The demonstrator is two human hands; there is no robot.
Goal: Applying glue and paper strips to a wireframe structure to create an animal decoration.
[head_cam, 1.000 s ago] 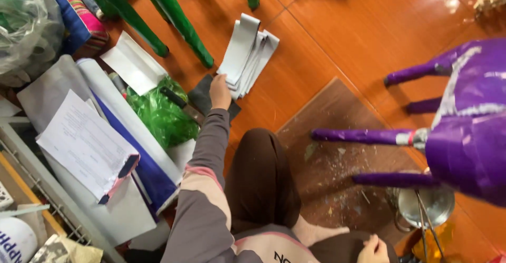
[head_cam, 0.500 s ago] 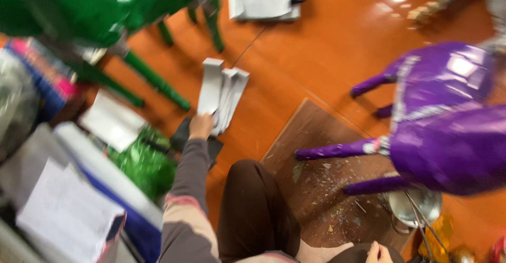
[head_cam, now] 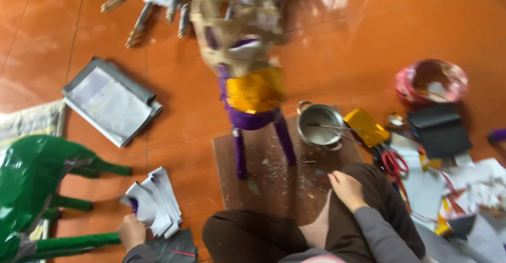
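Note:
My left hand (head_cam: 132, 231) is at the bottom left and grips the near end of a fanned stack of white paper sheets (head_cam: 155, 197) lying on the orange floor. My right hand (head_cam: 345, 189) rests on my knee, fingers loosely bent, holding nothing. Just beyond it a purple and yellow papier-mâché figure (head_cam: 253, 97) stands on a brown board (head_cam: 269, 181). The figure's upper part is blurred.
A steel pot (head_cam: 319, 126) with thin metal rods stands on the board's right corner. Red scissors (head_cam: 392, 163), a yellow packet (head_cam: 366, 127), a black pouch (head_cam: 438, 130) and a pink bowl (head_cam: 432, 81) lie right. A green figure (head_cam: 31, 184) lies left, with folded newspapers (head_cam: 110, 100) behind.
The view has swung to the right, bringing the purple figure to the centre and the clutter on the right into sight. My left hand stays on the paper sheets; my right hand stays low.

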